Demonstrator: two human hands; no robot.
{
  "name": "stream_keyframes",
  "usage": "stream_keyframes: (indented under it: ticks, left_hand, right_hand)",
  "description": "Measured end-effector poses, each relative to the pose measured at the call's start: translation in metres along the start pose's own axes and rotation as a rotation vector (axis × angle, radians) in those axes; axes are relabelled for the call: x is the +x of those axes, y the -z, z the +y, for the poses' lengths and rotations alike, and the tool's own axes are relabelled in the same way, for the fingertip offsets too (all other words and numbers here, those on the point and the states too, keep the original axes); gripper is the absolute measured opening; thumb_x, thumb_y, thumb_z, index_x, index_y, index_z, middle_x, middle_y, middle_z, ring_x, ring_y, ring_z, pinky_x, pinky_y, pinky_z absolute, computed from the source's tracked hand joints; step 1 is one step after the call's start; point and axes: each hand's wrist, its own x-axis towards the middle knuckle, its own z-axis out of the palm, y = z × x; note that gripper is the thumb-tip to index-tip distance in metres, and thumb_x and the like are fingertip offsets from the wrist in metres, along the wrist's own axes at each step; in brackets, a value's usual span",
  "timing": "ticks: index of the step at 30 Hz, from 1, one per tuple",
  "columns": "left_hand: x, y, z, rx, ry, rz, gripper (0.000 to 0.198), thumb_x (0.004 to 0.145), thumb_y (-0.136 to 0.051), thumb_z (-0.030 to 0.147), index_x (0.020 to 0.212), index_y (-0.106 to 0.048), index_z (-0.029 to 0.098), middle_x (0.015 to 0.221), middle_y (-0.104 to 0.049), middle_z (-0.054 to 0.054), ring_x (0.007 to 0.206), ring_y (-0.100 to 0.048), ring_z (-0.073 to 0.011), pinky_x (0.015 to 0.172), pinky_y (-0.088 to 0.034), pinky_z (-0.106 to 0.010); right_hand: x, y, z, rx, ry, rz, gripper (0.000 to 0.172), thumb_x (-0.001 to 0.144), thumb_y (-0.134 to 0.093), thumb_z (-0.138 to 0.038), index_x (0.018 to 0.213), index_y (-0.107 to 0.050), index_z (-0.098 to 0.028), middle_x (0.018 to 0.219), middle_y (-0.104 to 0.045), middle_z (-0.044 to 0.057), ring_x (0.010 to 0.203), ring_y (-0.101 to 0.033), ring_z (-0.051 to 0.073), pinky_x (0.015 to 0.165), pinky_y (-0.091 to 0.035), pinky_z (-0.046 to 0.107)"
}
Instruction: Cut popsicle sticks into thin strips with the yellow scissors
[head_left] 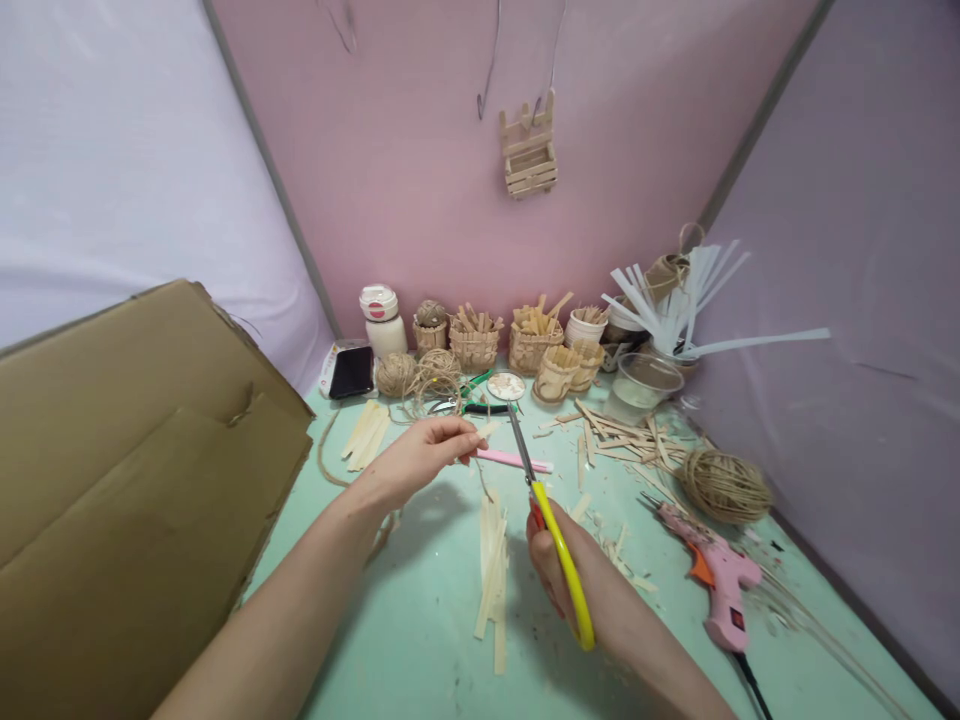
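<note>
My left hand (427, 455) pinches a short pale wooden strip (489, 429) between thumb and fingers over the middle of the table. In my right hand (559, 555) is a pair of scissors (564, 560) with yellow handles, its blades pointing up and away close to the strip's free end. The blades look closed or nearly so. Below and between my hands lies a loose pile of pale wooden strips (491, 570). Behind my left fingertips rests a pink pen-like tool (517, 460), partly hidden.
A pink glue gun (716, 575) and a twine ball (724, 485) lie at right, near scattered sticks (630, 435). Small stick-filled baskets (474, 345), a white jar (384, 325), a phone (352, 372) and pliers (487, 408) line the back. Large cardboard (135, 460) stands left.
</note>
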Motion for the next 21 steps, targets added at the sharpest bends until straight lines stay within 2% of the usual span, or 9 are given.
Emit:
stream_keyframes:
  ticks: [5, 8, 15, 21]
  left_hand:
    - [0.003, -0.019, -0.004, -0.075, 0.017, 0.094, 0.029, 0.078, -0.057, 0.047, 0.08, -0.064, 0.018, 0.074, -0.056, 0.002, 0.073, -0.047, -0.0127, 0.068, -0.035, -0.024]
    - [0.002, -0.026, -0.004, -0.164, 0.035, 0.078, 0.025, 0.078, -0.059, 0.043, 0.079, -0.061, 0.017, 0.071, -0.055, 0.002, 0.069, -0.046, -0.0114, 0.069, -0.036, -0.024]
    - [-0.001, -0.032, -0.002, -0.241, 0.055, 0.005, 0.018, 0.079, -0.059, 0.035, 0.082, -0.061, 0.017, 0.079, -0.065, -0.002, 0.078, -0.055, -0.0138, 0.075, -0.039, -0.026]
    - [-0.004, -0.035, 0.001, -0.305, 0.132, -0.05, 0.016, 0.077, -0.06, 0.033, 0.08, -0.06, 0.017, 0.083, -0.066, -0.004, 0.075, -0.059, -0.0126, 0.068, -0.04, -0.024]
  right_hand:
    - [-0.001, 0.0, -0.001, -0.073, 0.013, -0.017, 0.035, 0.094, -0.033, -0.054, 0.082, -0.037, -0.021, 0.075, -0.043, -0.002, 0.064, -0.038, 0.014, 0.056, -0.034, 0.026]
    - [-0.001, -0.001, 0.0, -0.082, -0.002, -0.024, 0.037, 0.094, -0.029, -0.055, 0.084, -0.038, -0.021, 0.075, -0.043, -0.002, 0.064, -0.037, 0.014, 0.058, -0.034, 0.028]
    - [0.0, -0.001, 0.001, -0.086, -0.019, -0.012, 0.04, 0.093, -0.028, -0.059, 0.084, -0.037, -0.021, 0.076, -0.043, -0.002, 0.065, -0.037, 0.015, 0.059, -0.033, 0.029]
    - [0.0, -0.001, 0.006, -0.08, -0.011, -0.009, 0.037, 0.093, -0.03, -0.056, 0.084, -0.038, -0.021, 0.076, -0.043, -0.002, 0.065, -0.037, 0.014, 0.058, -0.033, 0.028]
